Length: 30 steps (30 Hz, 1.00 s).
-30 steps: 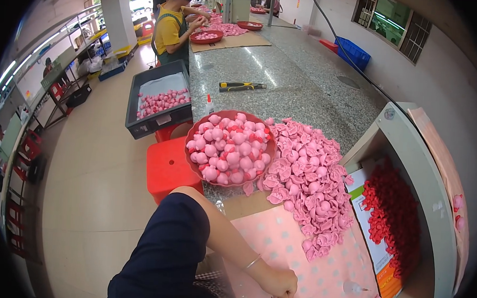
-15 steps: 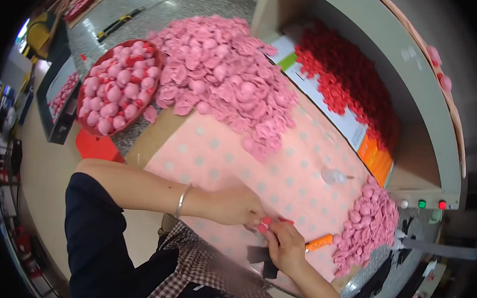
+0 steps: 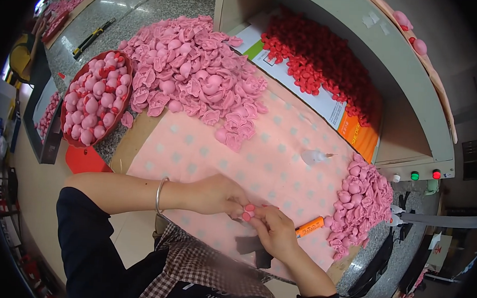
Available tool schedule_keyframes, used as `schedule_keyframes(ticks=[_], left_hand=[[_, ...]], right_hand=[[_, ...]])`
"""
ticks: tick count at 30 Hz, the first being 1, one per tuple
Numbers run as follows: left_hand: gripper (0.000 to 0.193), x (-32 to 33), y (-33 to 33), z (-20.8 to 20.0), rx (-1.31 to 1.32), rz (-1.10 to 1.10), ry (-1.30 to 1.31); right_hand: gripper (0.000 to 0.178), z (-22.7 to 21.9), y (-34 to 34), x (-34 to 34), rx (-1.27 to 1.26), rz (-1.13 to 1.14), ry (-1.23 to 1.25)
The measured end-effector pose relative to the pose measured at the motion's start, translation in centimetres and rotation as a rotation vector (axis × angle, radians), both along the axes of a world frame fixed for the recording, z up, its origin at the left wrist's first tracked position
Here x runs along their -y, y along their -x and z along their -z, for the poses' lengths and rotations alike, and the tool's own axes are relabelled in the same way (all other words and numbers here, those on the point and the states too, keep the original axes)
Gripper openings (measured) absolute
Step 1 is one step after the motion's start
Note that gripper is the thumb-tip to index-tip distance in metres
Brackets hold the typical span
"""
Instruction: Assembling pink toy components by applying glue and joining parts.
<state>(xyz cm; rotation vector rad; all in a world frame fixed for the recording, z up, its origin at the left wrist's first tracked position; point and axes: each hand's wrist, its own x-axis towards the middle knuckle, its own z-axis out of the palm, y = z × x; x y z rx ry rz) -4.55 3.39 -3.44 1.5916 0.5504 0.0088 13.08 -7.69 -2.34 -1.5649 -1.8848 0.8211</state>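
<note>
Since a second ago our view has swung down from the far bench onto our own work patch, and both hands have come together at the near edge of the pink dotted cloth (image 3: 259, 166), which suggests the assembly is under way. Our left hand (image 3: 217, 194) and right hand (image 3: 274, 232) meet fingertip to fingertip, both pinched closed around a small pink piece (image 3: 247, 211); its exact shape is too small to tell. An orange tube (image 3: 310, 226) lies just beside the right hand. The red bowl (image 3: 72, 86) holds rounded pink pieces. The open grey cabinet (image 3: 408, 104) holds a heap of red pieces (image 3: 324, 62). Loose pink shells (image 3: 194, 71) pile on the cloth.
</note>
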Motion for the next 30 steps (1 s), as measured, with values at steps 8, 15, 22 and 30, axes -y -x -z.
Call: schedule_keyframes(ticks=[8, 15, 22, 30], left_hand=[[0.037, 0.2, -2.6, -3.9, 0.051, -0.158, 0.122], [0.038, 1.4, -8.1, -9.3, 0.408, -0.280, 0.299], [0.039, 1.4, -11.1, -8.0, 0.533, -0.344, 0.390], [0.040, 0.7, -11.8, -7.6, 0.498, -0.388, 0.479]], right_hand=[[0.020, -4.4, -3.8, -1.0, -0.204, 0.085, 0.037], [0.034, -10.3, -7.4, -1.8, -0.315, 0.133, -0.138], [0.036, -9.0, -9.9, -2.2, -0.103, 0.191, -0.372], [0.033, -8.5, -10.1, -2.6, -0.103, 0.244, -0.394]])
